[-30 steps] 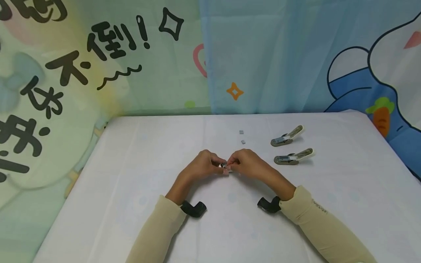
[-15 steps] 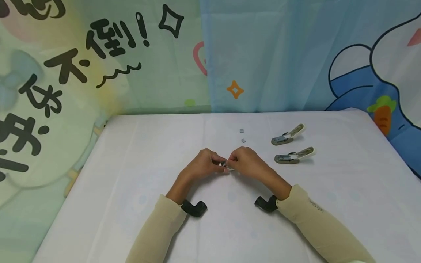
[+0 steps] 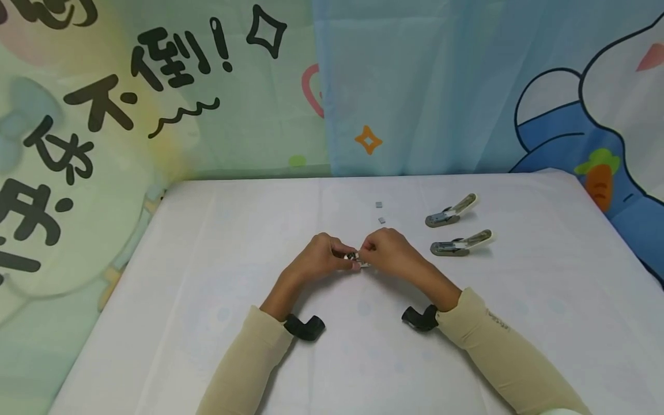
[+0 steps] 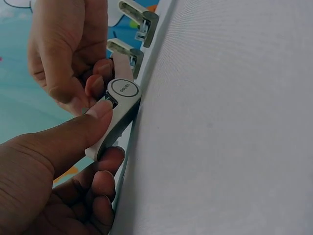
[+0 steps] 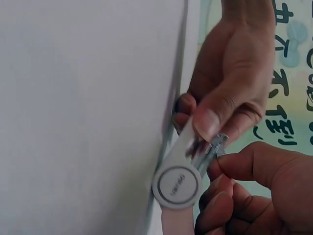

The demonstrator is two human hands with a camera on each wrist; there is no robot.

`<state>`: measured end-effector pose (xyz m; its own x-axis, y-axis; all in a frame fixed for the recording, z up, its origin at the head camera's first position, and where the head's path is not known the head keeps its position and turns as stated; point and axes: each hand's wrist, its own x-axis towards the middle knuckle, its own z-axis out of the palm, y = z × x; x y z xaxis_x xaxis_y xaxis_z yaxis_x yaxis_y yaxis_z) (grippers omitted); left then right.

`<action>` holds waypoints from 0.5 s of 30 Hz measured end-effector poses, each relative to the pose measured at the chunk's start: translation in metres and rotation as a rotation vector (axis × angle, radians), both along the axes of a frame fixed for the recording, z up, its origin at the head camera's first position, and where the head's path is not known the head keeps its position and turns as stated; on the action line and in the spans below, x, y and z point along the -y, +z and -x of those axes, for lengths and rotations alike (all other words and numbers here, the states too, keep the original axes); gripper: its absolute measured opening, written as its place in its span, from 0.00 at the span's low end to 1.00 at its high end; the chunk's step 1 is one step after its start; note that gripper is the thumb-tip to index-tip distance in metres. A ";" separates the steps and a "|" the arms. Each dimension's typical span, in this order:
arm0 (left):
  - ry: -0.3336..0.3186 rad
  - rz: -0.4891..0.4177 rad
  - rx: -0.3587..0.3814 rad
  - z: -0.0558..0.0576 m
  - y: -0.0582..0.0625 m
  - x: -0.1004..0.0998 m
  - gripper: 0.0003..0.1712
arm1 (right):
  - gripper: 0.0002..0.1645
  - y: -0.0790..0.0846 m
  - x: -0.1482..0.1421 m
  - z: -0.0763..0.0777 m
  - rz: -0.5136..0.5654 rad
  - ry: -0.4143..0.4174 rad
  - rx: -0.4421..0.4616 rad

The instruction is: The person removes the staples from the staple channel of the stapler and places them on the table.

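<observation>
My left hand [image 3: 330, 253] grips a small white-and-grey stapler [image 4: 126, 100] over the middle of the table, thumb on top and fingers beneath. It is swung open, a pale arm [image 5: 178, 223] extending past the round logo disc. Close against it on the other side, my right hand [image 3: 386, 249] has thumb and forefinger pinching a tiny ridged metal piece, which looks like a strip of staples [image 5: 220, 148], at the stapler's metal channel [image 5: 211, 152]. The right hand's other fingers are curled in.
Two more opened staplers [image 3: 450, 211] [image 3: 460, 244] lie at the back right of the white-covered table [image 3: 233, 230]. Two small grey staple strips [image 3: 378, 204] [image 3: 381, 220] lie just beyond the hands. A printed cloth [image 3: 415, 86] hangs behind the table's far edge.
Both hands stay together at the stapler, with only slight shifts of the right hand and fingers. The whole head view has drifted a little. The things on the table have not moved.
</observation>
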<state>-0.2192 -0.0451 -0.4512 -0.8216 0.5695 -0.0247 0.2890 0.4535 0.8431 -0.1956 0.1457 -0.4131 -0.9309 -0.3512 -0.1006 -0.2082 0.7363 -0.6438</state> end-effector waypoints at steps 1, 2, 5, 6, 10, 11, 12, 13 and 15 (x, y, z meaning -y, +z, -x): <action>0.002 0.000 0.004 0.000 0.000 0.000 0.14 | 0.09 0.001 -0.001 0.000 0.004 0.005 -0.006; 0.004 0.000 0.008 0.000 -0.001 0.001 0.14 | 0.09 0.002 -0.001 0.001 0.011 0.009 -0.014; 0.005 0.000 0.014 0.001 -0.001 0.002 0.13 | 0.09 0.004 -0.005 0.002 0.040 0.028 -0.034; 0.005 -0.001 0.015 0.001 -0.001 0.003 0.13 | 0.09 0.005 -0.006 0.003 0.049 0.035 -0.046; 0.003 0.003 0.020 0.002 -0.003 0.004 0.13 | 0.10 0.009 -0.014 0.006 0.094 0.030 -0.075; 0.002 0.004 0.020 0.002 -0.003 0.004 0.14 | 0.10 0.010 -0.017 0.007 0.096 0.021 -0.089; 0.002 0.005 0.020 0.002 -0.003 0.004 0.14 | 0.11 0.010 -0.021 0.008 0.098 0.008 -0.106; 0.000 0.006 0.018 0.003 -0.003 0.004 0.14 | 0.11 0.011 -0.025 0.009 0.096 -0.009 -0.125; -0.007 0.003 0.012 0.004 -0.004 0.002 0.15 | 0.11 0.010 -0.034 0.014 0.059 -0.042 -0.194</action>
